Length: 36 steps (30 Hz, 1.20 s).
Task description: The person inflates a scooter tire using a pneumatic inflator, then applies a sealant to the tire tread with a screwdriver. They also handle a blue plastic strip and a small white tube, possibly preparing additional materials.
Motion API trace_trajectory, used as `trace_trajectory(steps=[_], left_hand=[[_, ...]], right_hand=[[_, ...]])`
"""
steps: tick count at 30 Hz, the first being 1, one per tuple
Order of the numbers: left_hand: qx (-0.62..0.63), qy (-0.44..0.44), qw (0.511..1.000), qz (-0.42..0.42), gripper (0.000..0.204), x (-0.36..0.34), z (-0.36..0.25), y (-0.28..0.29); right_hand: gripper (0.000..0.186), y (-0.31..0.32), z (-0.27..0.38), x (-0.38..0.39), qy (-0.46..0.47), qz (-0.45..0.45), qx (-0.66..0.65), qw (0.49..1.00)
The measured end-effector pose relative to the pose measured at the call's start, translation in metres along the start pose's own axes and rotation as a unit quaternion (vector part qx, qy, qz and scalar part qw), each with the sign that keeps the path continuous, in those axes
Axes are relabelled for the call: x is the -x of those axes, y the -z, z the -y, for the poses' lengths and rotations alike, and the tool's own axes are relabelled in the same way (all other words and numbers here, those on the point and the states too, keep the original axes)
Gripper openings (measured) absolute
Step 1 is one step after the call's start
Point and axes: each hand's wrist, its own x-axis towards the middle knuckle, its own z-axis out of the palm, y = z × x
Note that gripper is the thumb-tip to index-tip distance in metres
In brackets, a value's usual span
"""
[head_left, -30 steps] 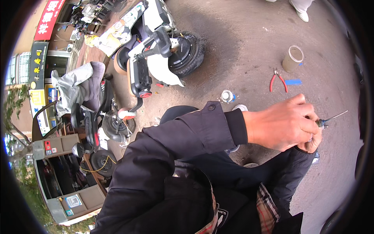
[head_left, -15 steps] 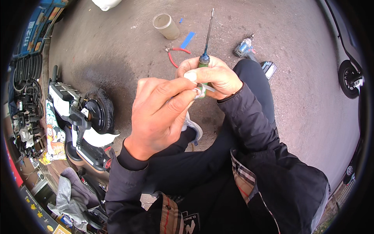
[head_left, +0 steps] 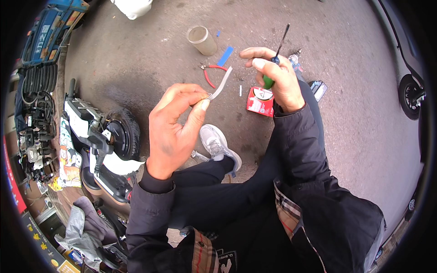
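My left hand (head_left: 175, 129) is closed in a pinch, thumb against forefinger, on one end of a thin, pale grey strip (head_left: 222, 84). The strip's other end curves up freely towards the far side. To the right, my right hand (head_left: 284, 84) holds a screwdriver (head_left: 268, 82) with a green handle and a long dark shaft that points away from me. The handle rests in the palm, while thumb and forefinger are spread. A gap separates the two hands. Below my right hand a red and white box (head_left: 258, 104) sits on the ground.
Red-handled pliers (head_left: 208, 78), a blue strip (head_left: 225, 56), a small white piece (head_left: 240, 91) and a dirty plastic tub (head_left: 201, 42) are on the ground ahead. A cordless drill (head_left: 296, 60) lies beyond my right hand. At the left stands a scooter (head_left: 93, 136).
My hands have moved apart, the left drawing the strip away and the right carrying the screwdriver to the right. The red and white box, hidden before, now shows.
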Motion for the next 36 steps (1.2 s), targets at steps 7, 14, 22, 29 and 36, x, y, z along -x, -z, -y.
trace_trajectory(steps=[7, 14, 22, 29, 36], left_hand=[[-0.074, -0.044, 0.993, -0.082, 0.013, -0.004, 0.002, -0.001], [0.012, 0.027, 0.995, -0.093, 0.015, -0.003, 0.000, -0.009], [0.030, 0.036, 0.997, -0.068, 0.015, -0.003, -0.003, -0.012], [0.017, 0.048, 0.997, -0.053, 0.014, -0.005, -0.005, -0.013], [0.012, 0.059, 0.996, -0.062, 0.011, -0.004, -0.001, -0.015]], right_hand=[[0.017, 0.004, 0.024, 0.000, -0.084, 0.028, 0.017, 0.996], [0.020, -0.061, 0.010, 0.023, -0.115, 0.057, -0.167, 0.978], [0.014, -0.066, 0.011, 0.024, -0.129, 0.044, -0.246, 0.960], [0.014, -0.065, 0.010, 0.027, -0.088, 0.014, -0.191, 0.978], [0.015, -0.059, 0.011, 0.025, -0.066, 0.008, -0.196, 0.978]])
